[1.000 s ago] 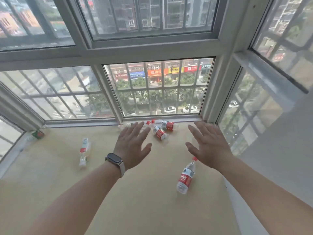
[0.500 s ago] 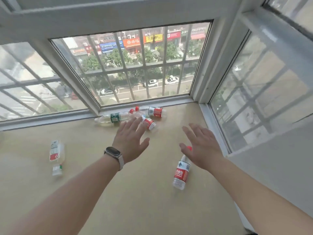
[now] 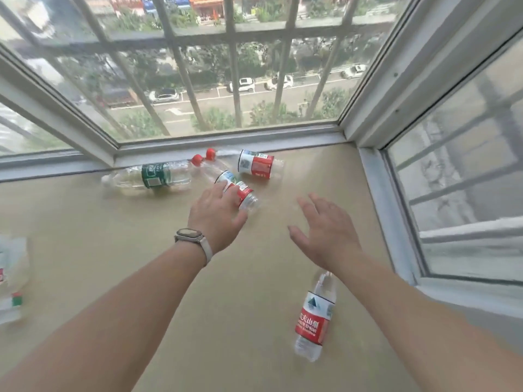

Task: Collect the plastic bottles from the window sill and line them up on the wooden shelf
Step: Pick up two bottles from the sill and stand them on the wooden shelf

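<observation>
Beige window sill [image 3: 113, 250], bottles lying flat: green-labelled bottle [image 3: 152, 175] by the frame, two red-capped bottles [image 3: 256, 165] [image 3: 232, 185] just beside it, red-labelled bottle [image 3: 314, 318] nearer, blurred bottle [image 3: 11, 273] far left

A blurred bottle [image 3: 11, 278] at the left edge is cut off.

Bare window sill [image 3: 141, 278] between the forearms and out to the left. Ahead, crowded against the window frame [image 3: 226, 138]: green-label bottle [image 3: 150, 176], two red-capped bottles [image 3: 226, 179] [image 3: 254, 164]. Red-label bottle [image 3: 314, 318] lying under the right forearm.
</observation>
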Tool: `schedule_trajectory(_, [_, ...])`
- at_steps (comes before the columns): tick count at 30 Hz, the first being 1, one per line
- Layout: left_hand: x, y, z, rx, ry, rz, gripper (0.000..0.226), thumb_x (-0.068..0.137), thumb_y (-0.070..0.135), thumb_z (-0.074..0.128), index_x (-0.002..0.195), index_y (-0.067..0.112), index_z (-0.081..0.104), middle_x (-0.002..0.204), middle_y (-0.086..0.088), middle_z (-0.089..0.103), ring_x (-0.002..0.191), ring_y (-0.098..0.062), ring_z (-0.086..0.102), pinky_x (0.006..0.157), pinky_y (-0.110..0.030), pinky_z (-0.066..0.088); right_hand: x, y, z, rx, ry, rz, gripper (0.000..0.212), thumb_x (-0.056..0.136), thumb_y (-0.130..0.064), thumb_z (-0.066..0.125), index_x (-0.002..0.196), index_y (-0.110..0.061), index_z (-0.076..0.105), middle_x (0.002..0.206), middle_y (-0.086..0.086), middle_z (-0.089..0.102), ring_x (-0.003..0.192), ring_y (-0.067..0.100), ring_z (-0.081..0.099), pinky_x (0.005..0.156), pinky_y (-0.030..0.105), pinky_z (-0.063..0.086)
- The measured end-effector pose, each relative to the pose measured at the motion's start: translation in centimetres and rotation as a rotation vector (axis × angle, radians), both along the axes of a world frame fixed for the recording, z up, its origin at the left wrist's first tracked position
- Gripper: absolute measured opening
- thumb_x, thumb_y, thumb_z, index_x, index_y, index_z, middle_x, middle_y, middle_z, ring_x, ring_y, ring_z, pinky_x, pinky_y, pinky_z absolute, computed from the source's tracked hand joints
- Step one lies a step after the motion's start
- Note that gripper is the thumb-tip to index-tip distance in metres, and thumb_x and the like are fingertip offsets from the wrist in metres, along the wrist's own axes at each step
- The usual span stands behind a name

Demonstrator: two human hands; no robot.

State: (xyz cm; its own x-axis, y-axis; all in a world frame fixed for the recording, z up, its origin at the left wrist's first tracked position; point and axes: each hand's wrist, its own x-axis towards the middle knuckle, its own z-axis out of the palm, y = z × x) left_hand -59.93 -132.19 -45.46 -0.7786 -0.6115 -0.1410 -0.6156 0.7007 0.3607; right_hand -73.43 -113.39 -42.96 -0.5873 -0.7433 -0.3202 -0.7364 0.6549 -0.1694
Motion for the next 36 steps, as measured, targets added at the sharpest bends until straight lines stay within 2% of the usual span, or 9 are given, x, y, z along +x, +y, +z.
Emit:
schedule_trajectory(2, [-1.3, -0.5, -2.5, 0.059, 0.007, 0.16, 0.045, 0.091, 0.053, 0.044, 0.117, 0.019, 0.058, 0.117, -0.004, 0.059, 0.11, -0.03, 0.052, 0.087, -0.04, 0.043, -1.6, -2.4, -2.3, -0.017, 0.013, 0.017, 0.073, 0.087, -0.059, 0.035, 0.149, -0.02, 0.041, 0.154, 0.011, 0.04, 0.135, 0.031, 0.041, 0.107, 0.042, 0.03])
schedule_trajectory(5, [-3.2, -1.4, -5.9, 0.237, 0.057, 0.467, 0.048, 0.091, 0.053, 0.049, 0.12, 0.014, 0.054, 0.114, -0.006, 0.058, 0.11, -0.031, 0.051, 0.091, -0.041, 0.043, -3.9, -5.8, -5.7, -0.078, 0.031, 0.049, 0.067, 0.092, -0.053, 0.048, 0.15, -0.021, 0.037, 0.155, 0.009, 0.037, 0.138, 0.029, 0.037, 0.108, 0.041, 0.028])
schedule_trajectory(8, [-4.5, -1.8, -8.9, 0.391, 0.108, 0.622, 0.055, 0.086, 0.058, 0.053, 0.119, 0.015, 0.049, 0.117, -0.006, 0.057, 0.108, -0.029, 0.056, 0.092, -0.046, 0.048, -5.5, -8.5, -8.9, -0.123, 0.049, 0.054, 0.066, 0.093, -0.05, 0.05, 0.15, -0.019, 0.036, 0.153, 0.006, 0.038, 0.138, 0.026, 0.035, 0.108, 0.04, 0.028])
schedule_trajectory(13, [-6.3, -2.1, -11.6, 0.565, 0.26, 0.852, 0.055, 0.081, 0.053, 0.069, 0.106, 0.022, 0.031, 0.111, -0.002, 0.057, 0.098, -0.024, 0.059, 0.088, -0.039, 0.05, -8.1, -12.1, -12.4, -0.119, 0.074, 0.103, 0.069, 0.091, -0.052, 0.051, 0.15, -0.021, 0.032, 0.152, 0.006, 0.037, 0.138, 0.025, 0.034, 0.108, 0.039, 0.029])
schedule_trajectory(19, [-7.7, -2.9, -12.8, 0.667, 0.285, 0.977, 0.06, 0.076, 0.057, 0.074, 0.102, 0.015, 0.04, 0.098, 0.001, 0.054, 0.077, -0.012, 0.055, 0.066, -0.03, 0.041, -10.1, -15.5, -14.1, -0.156, 0.086, 0.192, 0.074, 0.087, -0.053, 0.06, 0.148, -0.02, 0.034, 0.148, 0.008, 0.041, 0.134, 0.029, 0.038, 0.107, 0.041, 0.033])
schedule_trajectory(22, [-8.3, -3.1, -12.7, 0.742, 0.27, 1.019, 0.06, 0.076, 0.055, 0.075, 0.105, 0.012, 0.044, 0.093, 0.001, 0.057, 0.073, -0.009, 0.055, 0.068, -0.032, 0.044, -10.2, -17.0, -14.3, -0.134, 0.038, 0.215, 0.08, 0.085, -0.058, 0.058, 0.15, -0.019, 0.032, 0.142, 0.009, 0.047, 0.127, 0.031, 0.045, 0.102, 0.042, 0.038])
schedule_trajectory(27, [-8.2, -2.7, -12.7, 0.714, 0.276, 1.01, 0.055, 0.067, 0.042, 0.073, 0.104, 0.013, 0.044, 0.094, -0.003, 0.064, 0.078, -0.023, 0.066, 0.072, -0.039, 0.057, -9.6, -17.9, -14.5, -0.068, 0.004, 0.185, 0.072, 0.084, -0.059, 0.058, 0.141, -0.019, 0.037, 0.122, 0.009, 0.054, 0.111, 0.032, 0.054, 0.079, 0.04, 0.043])
schedule_trajectory(34, [-6.2, -1.1, -11.9, 0.723, 0.284, 0.957, 0.056, 0.053, 0.049, 0.07, 0.096, 0.017, 0.053, 0.102, -0.004, 0.063, 0.081, -0.023, 0.068, 0.073, -0.045, 0.06, -7.5, -16.1, -14.7, -0.112, -0.077, 0.03, 0.068, 0.082, -0.062, 0.057, 0.136, -0.025, 0.041, 0.119, 0.003, 0.052, 0.108, 0.028, 0.055, 0.075, 0.038, 0.042])
schedule_trajectory(36, [-5.3, -0.7, -10.9, 0.673, 0.274, 0.92, 0.054, 0.059, 0.046, 0.073, 0.099, 0.016, 0.051, 0.106, -0.003, 0.056, 0.084, -0.02, 0.064, 0.077, -0.042, 0.058, -6.8, -15.3, -13.9, -0.129, -0.103, -0.007, 0.067, 0.083, -0.06, 0.059, 0.136, -0.025, 0.04, 0.117, 0.002, 0.05, 0.106, 0.027, 0.054, 0.073, 0.037, 0.039])
